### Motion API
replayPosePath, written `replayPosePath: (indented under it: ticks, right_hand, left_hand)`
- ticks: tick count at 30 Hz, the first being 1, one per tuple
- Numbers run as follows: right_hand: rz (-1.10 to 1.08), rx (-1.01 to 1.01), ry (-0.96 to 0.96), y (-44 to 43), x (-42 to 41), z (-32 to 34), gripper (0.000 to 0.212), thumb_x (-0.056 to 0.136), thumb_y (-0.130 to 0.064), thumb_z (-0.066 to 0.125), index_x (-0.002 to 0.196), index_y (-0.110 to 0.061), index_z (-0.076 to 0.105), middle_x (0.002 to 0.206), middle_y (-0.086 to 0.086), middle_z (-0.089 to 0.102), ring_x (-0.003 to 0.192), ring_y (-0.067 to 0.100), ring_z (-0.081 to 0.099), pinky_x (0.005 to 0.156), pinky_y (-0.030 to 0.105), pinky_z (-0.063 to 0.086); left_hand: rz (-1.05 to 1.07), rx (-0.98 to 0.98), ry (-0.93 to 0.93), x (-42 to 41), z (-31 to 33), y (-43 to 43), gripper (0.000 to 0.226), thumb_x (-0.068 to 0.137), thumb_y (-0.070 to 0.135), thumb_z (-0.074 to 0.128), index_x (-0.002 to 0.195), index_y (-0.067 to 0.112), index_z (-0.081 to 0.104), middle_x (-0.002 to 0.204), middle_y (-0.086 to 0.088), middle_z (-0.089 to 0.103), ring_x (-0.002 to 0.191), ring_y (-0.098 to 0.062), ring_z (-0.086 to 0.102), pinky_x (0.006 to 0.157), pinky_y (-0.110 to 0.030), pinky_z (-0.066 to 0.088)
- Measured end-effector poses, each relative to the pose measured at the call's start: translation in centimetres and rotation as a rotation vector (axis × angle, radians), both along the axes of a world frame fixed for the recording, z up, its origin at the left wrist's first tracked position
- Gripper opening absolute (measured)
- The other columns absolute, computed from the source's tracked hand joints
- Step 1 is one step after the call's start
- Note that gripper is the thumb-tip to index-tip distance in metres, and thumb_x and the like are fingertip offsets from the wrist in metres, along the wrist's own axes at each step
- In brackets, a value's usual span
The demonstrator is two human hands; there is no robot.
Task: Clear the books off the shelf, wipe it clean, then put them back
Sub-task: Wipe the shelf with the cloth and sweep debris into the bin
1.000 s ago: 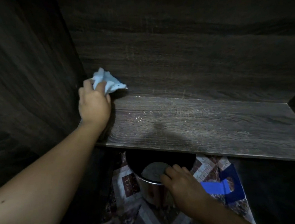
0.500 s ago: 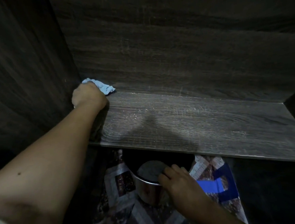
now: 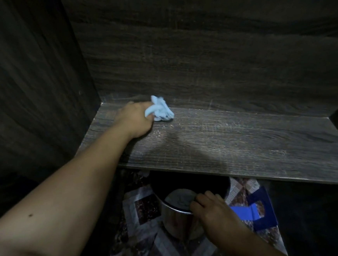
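While the left grip (image 3: 135,120) squeezes the cloth (image 3: 160,111) on the shelf (image 3: 246,142), the right grip (image 3: 213,211) hooks the pot (image 3: 177,220) rim below; leaning there may tip it.

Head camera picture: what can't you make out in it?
- Books: none in this head view.
- Fingers of the left hand: hidden under the hand itself and the blue cloth.
- Inside of the metal pot: shadowed by the shelf, partly covered by the right hand.
- Shelf's right end: cut off by the frame edge.
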State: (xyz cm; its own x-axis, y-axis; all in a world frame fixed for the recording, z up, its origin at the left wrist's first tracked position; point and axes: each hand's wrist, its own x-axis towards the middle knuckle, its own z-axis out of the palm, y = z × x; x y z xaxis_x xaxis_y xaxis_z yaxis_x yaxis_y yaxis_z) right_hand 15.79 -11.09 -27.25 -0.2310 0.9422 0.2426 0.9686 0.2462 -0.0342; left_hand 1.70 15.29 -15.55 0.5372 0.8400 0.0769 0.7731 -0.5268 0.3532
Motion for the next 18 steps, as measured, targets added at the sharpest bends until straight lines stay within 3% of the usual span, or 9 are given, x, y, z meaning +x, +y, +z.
replayPosePath:
  ticks: [4,7,13,18]
  right_hand:
    - [0.011,-0.028,0.014,0.3,0.3,0.3,0.04,0.051,-0.018,0.063,0.084,-0.024,0.043,0.08,-0.004,0.053,0.076,0.016,0.039,0.064,0.026,0.024]
    - [0.007,-0.025,0.006,0.3,0.5,0.6,0.032,0.053,-0.019,0.064,0.082,-0.023,0.051,0.08,-0.004,0.054,0.077,0.016,0.039,0.063,0.027,0.021]
    - [-0.02,0.01,0.006,0.1,0.9,1.0,0.021,0.063,-0.021,0.041,0.08,-0.023,0.054,0.078,-0.004,0.053,0.077,0.015,0.038,0.063,0.027,0.021]
    - [-0.049,0.01,-0.022,-0.1,1.5,1.0,0.022,0.065,-0.022,0.037,0.075,-0.024,0.056,0.076,-0.005,0.054,0.075,0.016,0.039,0.061,0.027,0.03]
  left_hand:
    - [-0.116,-0.13,-0.201,0.3,0.2,-0.5,0.029,0.091,0.018,0.06,0.116,0.033,0.067,0.11,0.003,0.069,0.1,-0.02,0.06,0.088,-0.035,0.048]
    - [-0.092,0.154,-0.339,-0.1,0.8,0.6,0.036,0.087,0.01,0.063,0.119,0.025,0.067,0.118,0.001,0.065,0.102,-0.026,0.055,0.09,-0.037,0.044]
    - [-0.261,0.531,-0.156,0.3,0.8,1.8,0.038,0.078,0.005,0.067,0.11,0.024,0.071,0.12,-0.002,0.065,0.106,-0.032,0.053,0.082,-0.042,0.04]
    - [-0.365,0.432,-0.096,1.7,-1.7,1.7,0.037,0.078,0.005,0.072,0.111,0.023,0.072,0.119,-0.005,0.067,0.104,-0.033,0.059,0.085,-0.046,0.043]
